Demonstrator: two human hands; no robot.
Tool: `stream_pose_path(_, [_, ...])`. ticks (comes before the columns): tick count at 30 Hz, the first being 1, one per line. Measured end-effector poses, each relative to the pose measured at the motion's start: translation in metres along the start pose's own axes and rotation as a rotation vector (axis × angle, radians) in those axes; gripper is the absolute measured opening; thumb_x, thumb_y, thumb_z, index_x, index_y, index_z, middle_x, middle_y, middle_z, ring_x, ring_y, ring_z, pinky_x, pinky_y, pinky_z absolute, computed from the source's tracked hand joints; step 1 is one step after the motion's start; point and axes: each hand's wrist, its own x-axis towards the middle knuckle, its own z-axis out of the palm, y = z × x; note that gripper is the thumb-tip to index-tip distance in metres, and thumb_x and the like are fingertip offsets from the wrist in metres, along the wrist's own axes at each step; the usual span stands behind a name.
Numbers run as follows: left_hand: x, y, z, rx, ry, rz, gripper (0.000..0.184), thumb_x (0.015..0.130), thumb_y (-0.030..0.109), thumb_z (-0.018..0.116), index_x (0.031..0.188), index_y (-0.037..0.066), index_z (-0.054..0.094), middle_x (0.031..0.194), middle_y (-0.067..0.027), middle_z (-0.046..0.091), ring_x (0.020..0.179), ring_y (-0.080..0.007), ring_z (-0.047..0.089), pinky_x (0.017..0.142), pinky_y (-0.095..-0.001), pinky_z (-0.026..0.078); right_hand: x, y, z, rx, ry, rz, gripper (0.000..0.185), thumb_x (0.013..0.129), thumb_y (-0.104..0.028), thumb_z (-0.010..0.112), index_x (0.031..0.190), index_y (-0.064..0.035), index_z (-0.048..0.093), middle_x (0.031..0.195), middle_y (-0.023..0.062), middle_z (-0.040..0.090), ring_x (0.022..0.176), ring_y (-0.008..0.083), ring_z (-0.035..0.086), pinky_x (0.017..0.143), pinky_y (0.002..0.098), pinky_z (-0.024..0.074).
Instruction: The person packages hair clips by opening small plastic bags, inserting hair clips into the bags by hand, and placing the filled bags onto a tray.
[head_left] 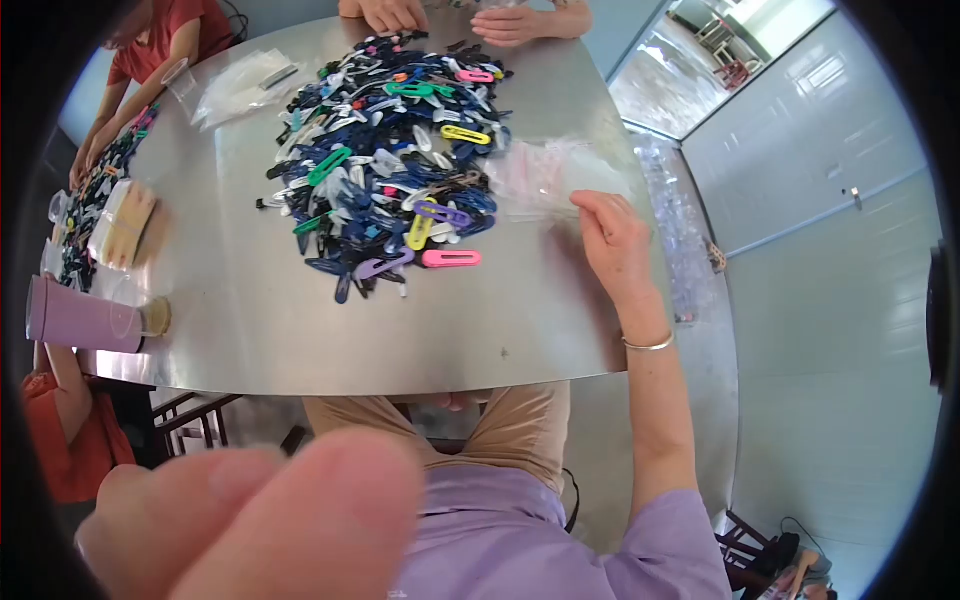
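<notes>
A large heap of hair clips [380,150], mostly dark blue, black and white with a few pink, purple, yellow and green ones, lies on the metal table [260,340]. My right hand [612,240] is at the heap's right, beside clear plastic bags [545,175], its fingers curled together; whether they pinch anything is too small to tell. Close to the camera at the lower left, my left hand [270,510] looms large and blurred with its fingers bent together. What it holds, if anything, is hidden.
A purple tumbler [85,315] stands at the left edge near a bundle in plastic [125,225]. More clear bags [245,88] lie at the back left. Co-workers' hands [510,25] are at the far edge, and another person sits by a second clip pile [105,185].
</notes>
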Motion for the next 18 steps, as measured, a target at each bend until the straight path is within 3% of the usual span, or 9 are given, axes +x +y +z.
stream_pose_path(18, [-0.031,0.053,-0.013,-0.097,-0.384,-0.468,0.046,0.102,0.029,0.028,0.127,-0.007,0.041,0.114,-0.0272,0.048,0.056,-0.0100,0.042,0.047,-0.0179,0.039,-0.005,0.006,0.002,-0.003,0.020,-0.020,0.014,0.077,0.004,0.059,0.087,-0.0046,0.064,0.087,0.0092,0.067,0.081,0.0278,0.062,0.071,0.0345,0.0504])
